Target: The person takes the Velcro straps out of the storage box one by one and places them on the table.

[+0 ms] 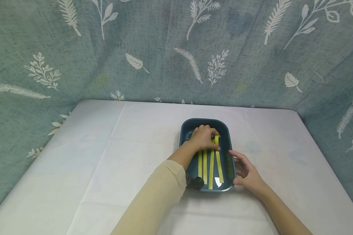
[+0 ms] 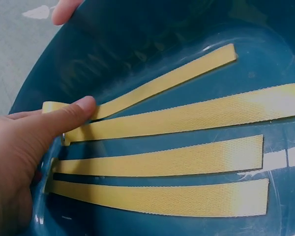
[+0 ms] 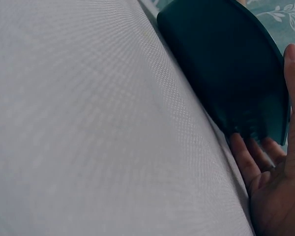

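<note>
A dark blue rectangular tray [image 1: 231,143] stands on the white cloth. Inside it lie several flat yellow straps [image 1: 205,166], side by side lengthwise. My left hand [image 1: 203,137] reaches into the tray's far half and pinches one yellow strap [image 2: 137,125] near its far end, thumb on top. Its other fingertips are hidden behind the strap ends. Beside the thumb, another strap [image 2: 172,78] slants away from the rest. My right hand [image 1: 248,173] is at the tray's right side, relaxed fingers [image 3: 243,155] touching the outer wall [image 3: 226,64].
White cloth [image 1: 129,147] covers the table around the tray. A green-blue curtain with white leaf prints [image 1: 161,65] hangs behind and at both sides. A small black device [image 1: 195,183] at the left wrist overlaps the tray's near left corner.
</note>
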`<control>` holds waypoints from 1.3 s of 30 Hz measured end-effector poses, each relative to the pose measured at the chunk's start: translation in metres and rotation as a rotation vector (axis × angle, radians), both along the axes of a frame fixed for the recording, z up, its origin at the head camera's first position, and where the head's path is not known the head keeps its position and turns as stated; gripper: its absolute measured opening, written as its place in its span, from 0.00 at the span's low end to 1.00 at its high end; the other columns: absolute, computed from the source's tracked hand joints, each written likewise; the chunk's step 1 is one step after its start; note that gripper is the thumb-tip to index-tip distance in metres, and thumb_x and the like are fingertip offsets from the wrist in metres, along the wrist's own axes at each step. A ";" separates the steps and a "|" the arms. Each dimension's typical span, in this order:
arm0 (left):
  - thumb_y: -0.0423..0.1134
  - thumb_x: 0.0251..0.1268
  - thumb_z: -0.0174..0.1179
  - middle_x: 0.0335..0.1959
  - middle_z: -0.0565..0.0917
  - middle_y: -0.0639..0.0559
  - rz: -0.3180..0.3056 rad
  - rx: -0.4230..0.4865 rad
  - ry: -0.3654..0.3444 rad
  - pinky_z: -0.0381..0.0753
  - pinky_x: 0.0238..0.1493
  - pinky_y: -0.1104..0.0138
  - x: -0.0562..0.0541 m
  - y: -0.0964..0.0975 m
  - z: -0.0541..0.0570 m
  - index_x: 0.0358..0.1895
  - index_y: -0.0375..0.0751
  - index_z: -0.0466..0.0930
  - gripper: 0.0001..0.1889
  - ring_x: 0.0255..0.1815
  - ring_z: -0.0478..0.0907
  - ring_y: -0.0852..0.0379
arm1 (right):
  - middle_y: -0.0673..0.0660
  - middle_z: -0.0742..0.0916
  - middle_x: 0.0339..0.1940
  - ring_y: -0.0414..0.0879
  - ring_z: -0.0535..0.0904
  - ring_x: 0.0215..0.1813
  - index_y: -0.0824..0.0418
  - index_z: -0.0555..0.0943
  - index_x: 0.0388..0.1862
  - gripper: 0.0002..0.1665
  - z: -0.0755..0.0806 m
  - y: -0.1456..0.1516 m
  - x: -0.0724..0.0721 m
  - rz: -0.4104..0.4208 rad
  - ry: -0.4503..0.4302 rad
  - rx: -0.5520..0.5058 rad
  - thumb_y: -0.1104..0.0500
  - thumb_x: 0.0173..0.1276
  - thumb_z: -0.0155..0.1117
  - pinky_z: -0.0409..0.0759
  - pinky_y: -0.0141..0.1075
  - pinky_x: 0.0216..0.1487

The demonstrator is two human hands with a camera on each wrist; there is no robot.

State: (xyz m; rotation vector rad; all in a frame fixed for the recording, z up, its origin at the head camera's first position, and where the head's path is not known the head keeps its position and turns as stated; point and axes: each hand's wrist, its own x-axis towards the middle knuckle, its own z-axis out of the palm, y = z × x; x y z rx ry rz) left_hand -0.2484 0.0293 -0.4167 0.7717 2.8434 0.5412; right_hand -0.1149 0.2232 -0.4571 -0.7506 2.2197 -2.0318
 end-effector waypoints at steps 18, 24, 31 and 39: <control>0.49 0.49 0.72 0.41 0.83 0.55 -0.031 0.207 -0.212 0.73 0.41 0.70 -0.001 0.001 0.000 0.54 0.47 0.78 0.27 0.38 0.76 0.62 | 0.68 0.66 0.66 0.43 0.72 0.60 0.63 0.58 0.72 0.50 -0.003 0.002 0.000 -0.008 -0.031 0.021 0.51 0.57 0.72 0.79 0.33 0.52; 0.52 0.51 0.70 0.38 0.82 0.58 -0.004 0.205 -0.185 0.72 0.42 0.67 -0.002 0.000 0.002 0.52 0.51 0.79 0.24 0.37 0.75 0.62 | 0.68 0.65 0.67 0.43 0.72 0.60 0.63 0.58 0.72 0.50 -0.004 0.002 -0.002 -0.006 -0.018 0.017 0.49 0.57 0.72 0.78 0.32 0.52; 0.41 0.52 0.71 0.33 0.84 0.52 -0.049 0.489 -0.349 0.75 0.36 0.73 -0.004 -0.002 0.003 0.53 0.42 0.78 0.23 0.32 0.78 0.62 | 0.58 0.68 0.67 0.41 0.72 0.60 0.64 0.58 0.72 0.50 -0.003 0.002 -0.002 0.012 -0.005 -0.003 0.48 0.57 0.71 0.79 0.32 0.52; 0.30 0.57 0.65 0.34 0.84 0.43 -0.078 0.789 -0.563 0.83 0.39 0.66 -0.003 -0.002 0.013 0.61 0.34 0.71 0.27 0.32 0.82 0.57 | 0.50 0.70 0.65 0.41 0.72 0.59 0.63 0.58 0.72 0.51 -0.003 0.002 -0.002 0.001 -0.025 -0.002 0.47 0.56 0.72 0.79 0.32 0.51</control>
